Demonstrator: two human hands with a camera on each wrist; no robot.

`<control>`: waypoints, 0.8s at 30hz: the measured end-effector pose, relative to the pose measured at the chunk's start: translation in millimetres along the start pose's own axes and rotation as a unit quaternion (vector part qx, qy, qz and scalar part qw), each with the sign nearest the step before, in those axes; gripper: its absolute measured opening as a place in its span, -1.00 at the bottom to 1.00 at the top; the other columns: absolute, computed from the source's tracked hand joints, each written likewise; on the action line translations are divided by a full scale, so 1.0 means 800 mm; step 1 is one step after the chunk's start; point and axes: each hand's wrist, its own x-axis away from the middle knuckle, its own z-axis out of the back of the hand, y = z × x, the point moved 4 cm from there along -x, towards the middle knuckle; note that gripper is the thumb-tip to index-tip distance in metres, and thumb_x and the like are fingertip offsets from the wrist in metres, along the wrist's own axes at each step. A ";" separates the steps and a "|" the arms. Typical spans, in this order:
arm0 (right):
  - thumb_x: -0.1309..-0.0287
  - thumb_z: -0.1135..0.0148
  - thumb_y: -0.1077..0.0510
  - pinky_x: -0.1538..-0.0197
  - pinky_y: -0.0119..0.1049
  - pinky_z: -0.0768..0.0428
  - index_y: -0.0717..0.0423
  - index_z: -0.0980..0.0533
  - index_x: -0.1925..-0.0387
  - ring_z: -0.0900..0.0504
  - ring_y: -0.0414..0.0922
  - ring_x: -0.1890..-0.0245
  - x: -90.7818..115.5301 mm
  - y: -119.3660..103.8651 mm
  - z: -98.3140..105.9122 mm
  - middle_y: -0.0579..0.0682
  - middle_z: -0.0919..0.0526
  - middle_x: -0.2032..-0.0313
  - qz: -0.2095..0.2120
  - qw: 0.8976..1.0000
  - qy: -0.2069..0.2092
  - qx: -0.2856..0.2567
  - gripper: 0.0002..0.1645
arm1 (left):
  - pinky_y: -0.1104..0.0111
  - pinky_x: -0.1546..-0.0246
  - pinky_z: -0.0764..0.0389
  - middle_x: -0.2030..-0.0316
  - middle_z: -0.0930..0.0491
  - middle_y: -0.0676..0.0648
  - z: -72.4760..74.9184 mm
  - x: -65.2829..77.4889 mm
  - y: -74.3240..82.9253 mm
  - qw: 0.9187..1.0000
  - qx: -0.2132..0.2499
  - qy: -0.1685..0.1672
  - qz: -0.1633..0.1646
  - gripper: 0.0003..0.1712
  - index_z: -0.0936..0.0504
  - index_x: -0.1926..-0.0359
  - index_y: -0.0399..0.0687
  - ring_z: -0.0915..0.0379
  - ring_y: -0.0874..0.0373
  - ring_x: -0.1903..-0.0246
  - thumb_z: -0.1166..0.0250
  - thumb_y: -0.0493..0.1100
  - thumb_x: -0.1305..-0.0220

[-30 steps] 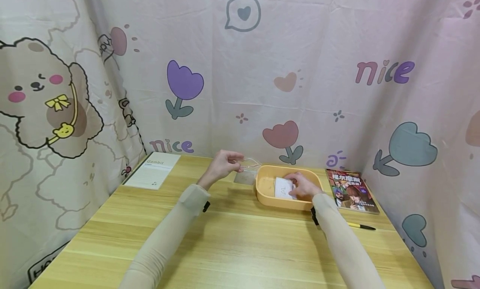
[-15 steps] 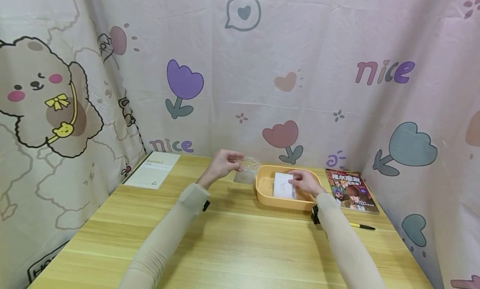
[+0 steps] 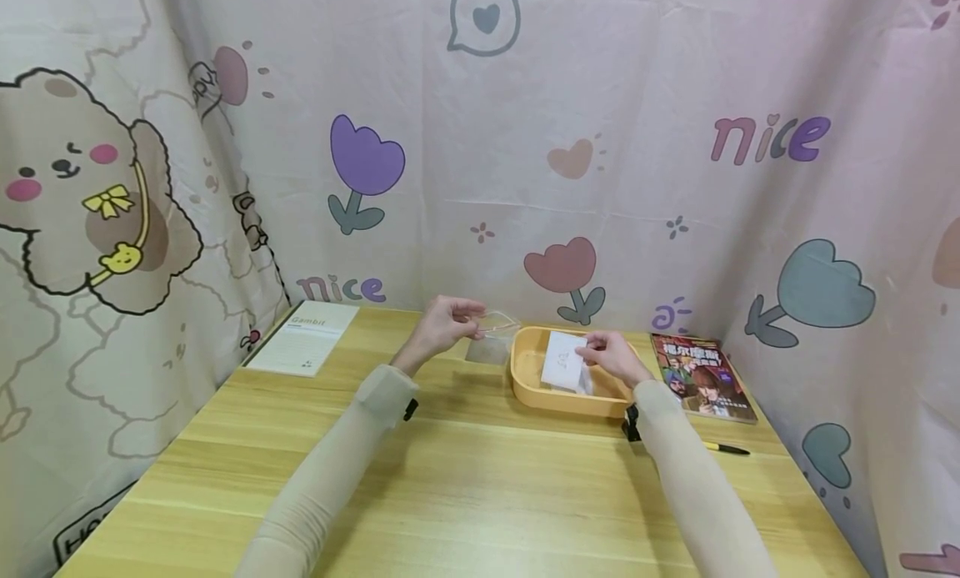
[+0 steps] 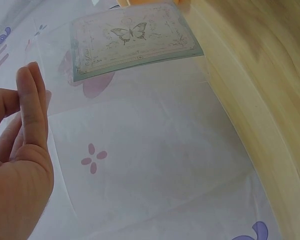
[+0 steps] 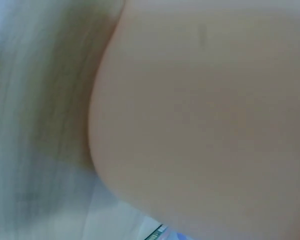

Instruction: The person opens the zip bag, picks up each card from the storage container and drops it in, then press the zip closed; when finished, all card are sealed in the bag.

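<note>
At the left of the yellow-orange bin, my left hand pinches the edge of a clear plastic bag, whose mouth bulges apart. Its fingers show at the left side of the left wrist view. A card with a butterfly print appears beyond the hand there, near the bin. My right hand reaches over the bin's right part and pinches a white card by its right edge. The card stands tilted over the bin, with some small drawing on its face. Blurred skin fills most of the right wrist view.
A lined notepad marked "Gambit" lies at the table's back left. Right of the bin lies a colourful comic-style book, with a yellow and black pen in front of it. Printed curtains stand round the table's back and sides.
My right hand has lifted the white card from lower in the bin, tilting it up and slightly left. My left hand keeps the plastic bag in nearly the same place.
</note>
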 end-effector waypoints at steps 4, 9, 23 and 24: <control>-0.23 -0.28 0.24 -0.01 0.13 -0.67 0.38 -0.54 0.07 -0.69 0.00 0.33 0.000 -0.007 0.003 0.12 -0.70 0.35 0.013 1.000 0.010 -0.006 -0.70 | 0.10 0.15 -0.75 -0.04 -0.63 -0.33 0.000 0.000 0.000 1.000 0.000 0.000 0.001 -0.54 -0.57 -0.10 -0.41 -0.73 0.08 0.36 -0.22 -0.52 -0.11; -0.23 -0.29 0.23 0.04 0.08 -0.69 0.37 -0.56 0.10 -0.65 -0.08 0.38 0.001 -0.018 0.006 0.14 -0.69 0.37 0.030 0.999 0.020 -0.011 -0.71 | 0.06 0.13 -0.73 -0.04 -0.63 -0.34 0.000 0.001 0.000 1.000 -0.003 0.000 -0.001 -0.53 -0.55 -0.11 -0.45 -0.73 0.06 0.36 -0.21 -0.52 -0.12; -0.26 -0.26 0.25 0.26 -0.33 -0.76 0.39 -0.52 0.00 -0.72 0.06 0.39 0.003 -0.054 0.012 0.10 -0.68 0.37 0.109 0.990 0.028 -0.086 -0.66 | 0.33 0.27 -0.76 -0.03 -0.65 -0.29 0.001 0.002 0.001 1.000 -0.013 0.004 0.004 -0.54 -0.57 -0.11 -0.42 -0.73 0.05 0.35 -0.22 -0.50 -0.12; -0.26 -0.26 0.27 0.24 -0.29 -0.77 0.41 -0.51 -0.02 -0.72 0.06 0.39 0.003 -0.056 0.012 0.14 -0.68 0.35 0.102 0.990 0.029 -0.094 -0.65 | 0.35 0.27 -0.76 -0.03 -0.65 -0.28 0.001 0.002 0.001 1.000 -0.015 0.004 0.004 -0.54 -0.57 -0.11 -0.42 -0.73 0.05 0.35 -0.22 -0.50 -0.12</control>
